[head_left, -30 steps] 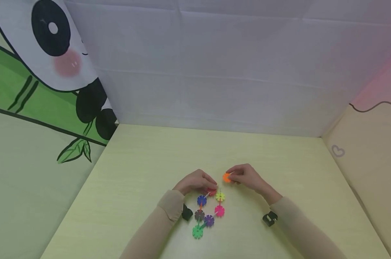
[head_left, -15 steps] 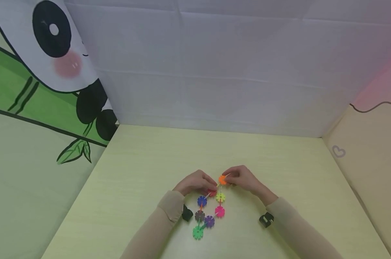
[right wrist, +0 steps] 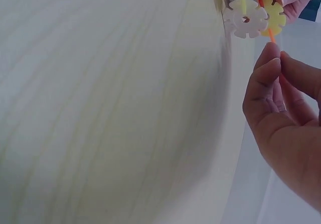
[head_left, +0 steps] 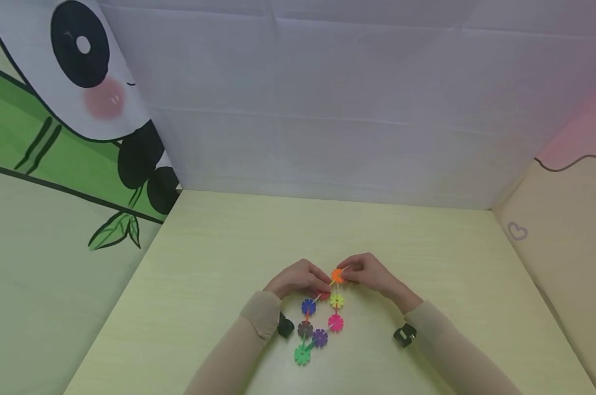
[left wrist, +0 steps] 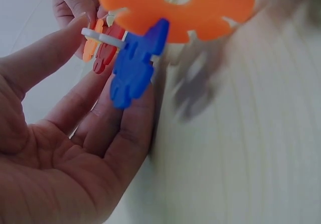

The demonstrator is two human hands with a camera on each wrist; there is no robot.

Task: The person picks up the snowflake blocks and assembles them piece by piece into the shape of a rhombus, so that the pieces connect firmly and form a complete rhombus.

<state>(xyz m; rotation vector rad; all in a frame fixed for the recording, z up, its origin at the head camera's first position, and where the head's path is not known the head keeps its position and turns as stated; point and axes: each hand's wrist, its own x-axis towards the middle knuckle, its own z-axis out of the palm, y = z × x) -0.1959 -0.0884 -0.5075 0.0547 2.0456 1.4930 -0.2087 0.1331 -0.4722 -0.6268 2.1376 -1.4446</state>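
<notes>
Notched plastic snowflake discs are linked in a ring on the table. At its far end my right hand (head_left: 371, 274) pinches an orange disc (head_left: 337, 275) between thumb and fingertips; in the right wrist view that disc is nearly edge-on, against a yellow disc (right wrist: 276, 17). My left hand (head_left: 300, 278) holds a red disc (head_left: 324, 295), partly hidden by its fingers. In the left wrist view a blue disc (left wrist: 135, 68) and an edge-on white disc (left wrist: 103, 37) join onto the red disc (left wrist: 107, 50). Whether the orange disc's slot is fully seated I cannot tell.
Nearer the body, the ring continues with pink (head_left: 335, 322), purple (head_left: 320, 337), green (head_left: 302, 355) and dark brown (head_left: 305, 329) discs. The pale table (head_left: 219, 247) meets a white back wall (head_left: 327, 109). Black wrist cameras (head_left: 405, 334) hang at both sleeves.
My right hand has moved left with the orange disc, which now meets the far end of the ring beside the red disc. The left hand has stayed nearly still.
</notes>
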